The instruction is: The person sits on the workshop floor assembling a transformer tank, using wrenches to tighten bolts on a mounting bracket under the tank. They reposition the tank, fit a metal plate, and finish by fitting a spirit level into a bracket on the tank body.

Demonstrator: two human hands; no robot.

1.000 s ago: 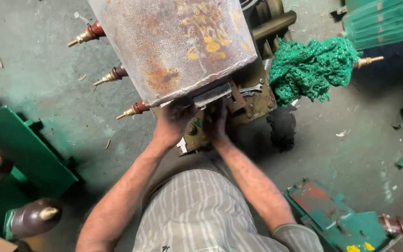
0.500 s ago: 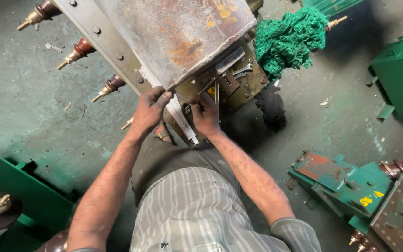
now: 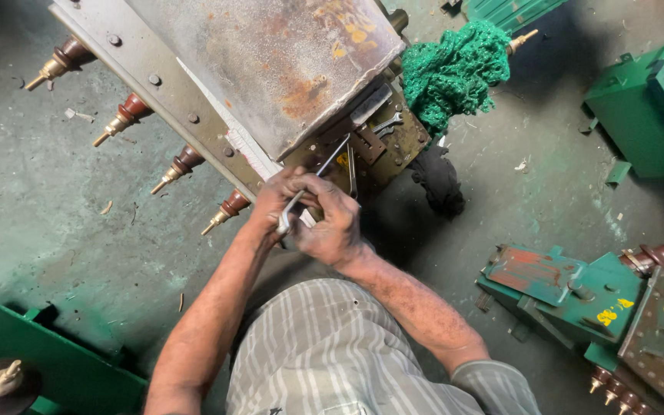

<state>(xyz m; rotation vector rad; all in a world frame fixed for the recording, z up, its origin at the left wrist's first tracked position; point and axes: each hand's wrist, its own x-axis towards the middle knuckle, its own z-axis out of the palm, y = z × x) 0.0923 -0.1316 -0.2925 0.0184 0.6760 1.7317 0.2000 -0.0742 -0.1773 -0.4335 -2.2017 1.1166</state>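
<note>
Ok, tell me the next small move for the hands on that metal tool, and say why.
Probably guide the tool's far tip onto a fastener on the brown plate. Both the left hand and right hand are closed around the slim metal tool, which angles up toward that plate under the rusty grey box. Whether the tip is already seated cannot be told, so steady it first.

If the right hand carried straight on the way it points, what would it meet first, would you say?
Probably the rusty metal box: the right hand, gripping a slim metal tool with the left hand, points at its lower edge, though depth is unclear.
</note>
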